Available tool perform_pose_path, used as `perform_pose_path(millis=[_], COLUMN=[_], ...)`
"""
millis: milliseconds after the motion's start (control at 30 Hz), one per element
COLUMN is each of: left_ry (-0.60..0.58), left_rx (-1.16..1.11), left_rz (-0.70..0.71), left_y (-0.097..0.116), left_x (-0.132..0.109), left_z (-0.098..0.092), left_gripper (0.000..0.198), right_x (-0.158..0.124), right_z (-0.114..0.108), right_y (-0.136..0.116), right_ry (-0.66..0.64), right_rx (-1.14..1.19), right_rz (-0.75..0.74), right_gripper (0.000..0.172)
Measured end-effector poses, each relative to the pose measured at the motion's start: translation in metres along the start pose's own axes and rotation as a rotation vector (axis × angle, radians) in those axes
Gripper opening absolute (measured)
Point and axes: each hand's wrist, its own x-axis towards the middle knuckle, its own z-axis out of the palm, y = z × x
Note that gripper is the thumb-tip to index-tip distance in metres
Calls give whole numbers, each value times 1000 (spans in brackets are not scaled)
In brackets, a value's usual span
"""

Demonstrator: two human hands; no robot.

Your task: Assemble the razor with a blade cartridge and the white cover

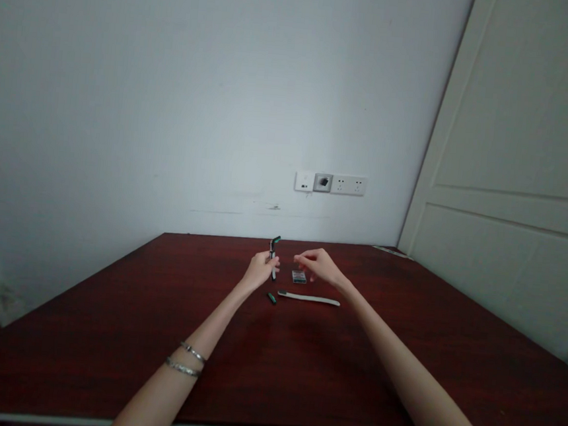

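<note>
My left hand [259, 268] is closed around a slim white-and-black stick-like piece [273, 274], held upright above the table. At its top, a black-and-green head [276, 240] sits at an angle. My right hand [318, 265] hovers a little to the right, its fingertips drawn together; whether anything small is between them I cannot make out. Just below those fingers lies a small clear flat case [299, 277]. Nearer to me, a long, slightly curved white strip [309, 299] with a dark left end rests on the table. Left of it lies a small black-and-green piece [271, 298].
Everything stands on a dark red-brown wooden table [249, 382]. Its far edge meets a white wall with a row of sockets [349, 185]. A pale panelled door [509, 193] borders the right side. A thin pale strip [390, 251] lies at the far right corner.
</note>
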Motion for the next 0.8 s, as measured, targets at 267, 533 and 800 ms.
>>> perform_pose_path(millis=[267,533,800], left_ry=[-230,-194,-149], left_rx=[-175,-228,140], left_rz=[-89,-92,-125], left_y=[8,7,-16], left_x=[11,13,24], left_z=[-17,-8,-15], left_gripper=[29,34,46], right_x=[-13,-3,21], right_z=[38,61,61], right_y=[-30,-28,-4], right_ry=[-118,-64,-56], right_rx=[-695,-818,-710], right_rz=[-189,-105,27], right_gripper=[41,31,35])
